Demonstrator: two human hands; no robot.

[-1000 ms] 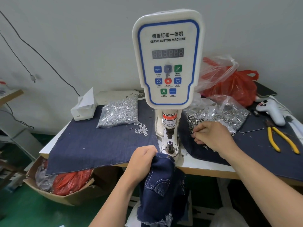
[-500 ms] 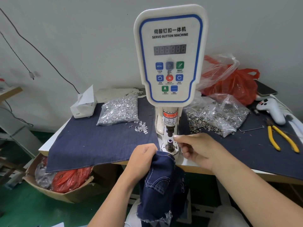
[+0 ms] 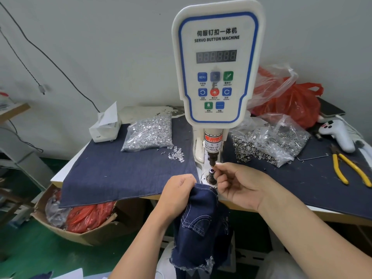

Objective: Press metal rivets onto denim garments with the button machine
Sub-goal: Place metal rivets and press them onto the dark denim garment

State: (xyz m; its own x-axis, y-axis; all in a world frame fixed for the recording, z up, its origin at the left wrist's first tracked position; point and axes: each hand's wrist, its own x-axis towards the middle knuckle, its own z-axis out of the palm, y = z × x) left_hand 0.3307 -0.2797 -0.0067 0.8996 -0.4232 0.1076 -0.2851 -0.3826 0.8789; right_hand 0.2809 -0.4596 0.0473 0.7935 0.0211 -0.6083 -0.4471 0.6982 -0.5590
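The white servo button machine [image 3: 216, 63] stands at the table's middle, its punch [image 3: 212, 158] above the lower die [image 3: 211, 175]. My right hand [image 3: 239, 184] has its pinched fingertips at the die, just under the punch; the small metal piece between them is barely visible. My left hand [image 3: 177, 192] grips the dark denim garment [image 3: 201, 222], which hangs over the table's front edge below the machine. A bag of silver rivets [image 3: 149, 133] lies left of the machine and a bag of ring-shaped caps [image 3: 269, 141] lies right.
Blue denim cloth [image 3: 120, 170] covers the table. A tissue box [image 3: 105, 127] sits back left, yellow pliers [image 3: 346, 168] and a white controller [image 3: 340, 135] at right, a red plastic bag [image 3: 291, 101] behind. A cardboard box [image 3: 80, 228] stands on the floor.
My right hand left the bag of caps and moved left to the die beneath the punch. My left hand stayed on the garment.
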